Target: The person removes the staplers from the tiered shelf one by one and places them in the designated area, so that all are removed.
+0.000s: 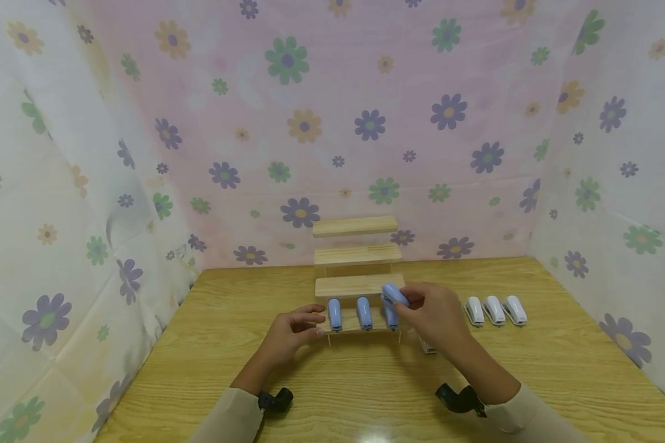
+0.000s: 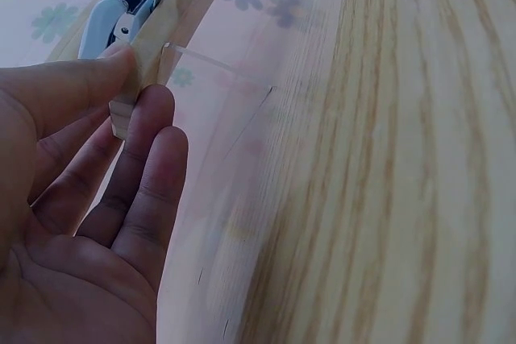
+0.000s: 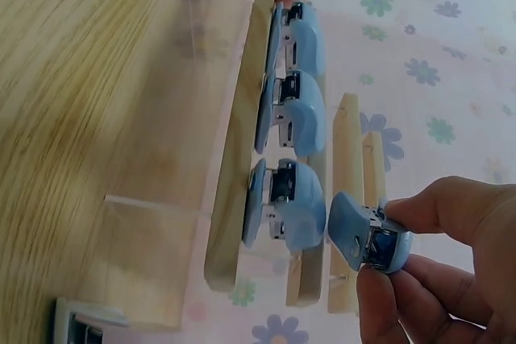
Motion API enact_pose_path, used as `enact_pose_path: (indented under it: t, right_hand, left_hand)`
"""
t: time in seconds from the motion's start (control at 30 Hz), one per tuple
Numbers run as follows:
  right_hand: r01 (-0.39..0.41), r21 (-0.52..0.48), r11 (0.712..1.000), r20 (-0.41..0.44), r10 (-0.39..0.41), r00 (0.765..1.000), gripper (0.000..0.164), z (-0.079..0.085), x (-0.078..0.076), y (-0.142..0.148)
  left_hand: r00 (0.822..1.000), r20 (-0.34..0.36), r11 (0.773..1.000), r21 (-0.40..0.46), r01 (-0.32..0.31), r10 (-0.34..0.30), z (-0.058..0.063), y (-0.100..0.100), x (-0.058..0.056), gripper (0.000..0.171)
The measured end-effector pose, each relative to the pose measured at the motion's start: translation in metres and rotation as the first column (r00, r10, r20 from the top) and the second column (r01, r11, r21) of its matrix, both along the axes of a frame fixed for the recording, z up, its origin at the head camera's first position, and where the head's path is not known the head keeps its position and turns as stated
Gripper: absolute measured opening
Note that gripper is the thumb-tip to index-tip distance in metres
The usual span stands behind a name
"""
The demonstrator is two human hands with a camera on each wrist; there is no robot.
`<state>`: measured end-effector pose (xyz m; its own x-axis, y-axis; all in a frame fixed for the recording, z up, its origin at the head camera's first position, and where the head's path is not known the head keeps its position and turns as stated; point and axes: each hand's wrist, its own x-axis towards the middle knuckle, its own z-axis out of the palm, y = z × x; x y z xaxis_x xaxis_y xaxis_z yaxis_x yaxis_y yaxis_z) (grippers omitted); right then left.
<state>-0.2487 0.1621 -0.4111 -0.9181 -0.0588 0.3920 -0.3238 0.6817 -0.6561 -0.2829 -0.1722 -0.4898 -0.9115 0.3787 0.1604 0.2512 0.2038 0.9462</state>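
Note:
My right hand (image 1: 436,312) pinches a blue mini stapler (image 3: 367,235) between thumb and fingers, tilted above the lowest step of a tiered wooden display rack (image 1: 360,284). Three more blue staplers stand in a row on that step: a left one (image 1: 335,314), a middle one (image 1: 364,312) and a right one (image 3: 297,203), partly hidden behind the held stapler in the head view. At the step's left end my left hand (image 1: 289,335) grips the board (image 2: 153,46), thumb at the top and fingers at the underside.
Three white staplers (image 1: 494,310) stand in a row on the wooden table (image 1: 332,394), right of the rack. Another pale stapler (image 1: 428,346) lies partly hidden under my right hand. The rack's upper steps (image 1: 354,226) rise toward the flowered cloth backdrop (image 1: 332,154). Clear supports (image 3: 153,205) hold the lowest step up.

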Motion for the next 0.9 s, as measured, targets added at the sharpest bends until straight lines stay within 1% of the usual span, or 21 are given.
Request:
enact_pose_path:
  t: [0.13, 0.33, 0.57, 0.9]
  right_hand:
    - [0.002, -0.004, 1.0, 0.008, -0.002, 1.0, 0.023, -0.001, 0.004, 0.009]
    - [0.034, 0.044, 0.998, -0.013, -0.033, 0.999, 0.023, -0.003, 0.011, 0.023]
    - [0.07, 0.065, 0.995, 0.045, -0.073, 0.996, 0.03, -0.006, 0.015, 0.044]
    - [0.144, 0.121, 0.982, 0.078, -0.154, 0.985, 0.041, -0.017, 0.019, 0.083]
  left_hand:
    - [1.0, 0.004, 1.0, -0.008, -0.006, 0.006, 0.0, 0.0, 0.0, 0.027]
    - [1.0, 0.0, 1.0, -0.017, -0.004, 0.004, 0.0, 0.0, 0.0, 0.028]
    - [1.0, -0.005, 1.0, -0.001, 0.0, 0.0, 0.0, 0.0, 0.0, 0.028]
    - [1.0, -0.004, 1.0, -0.009, 0.001, -0.001, -0.001, 0.0, -0.001, 0.029]
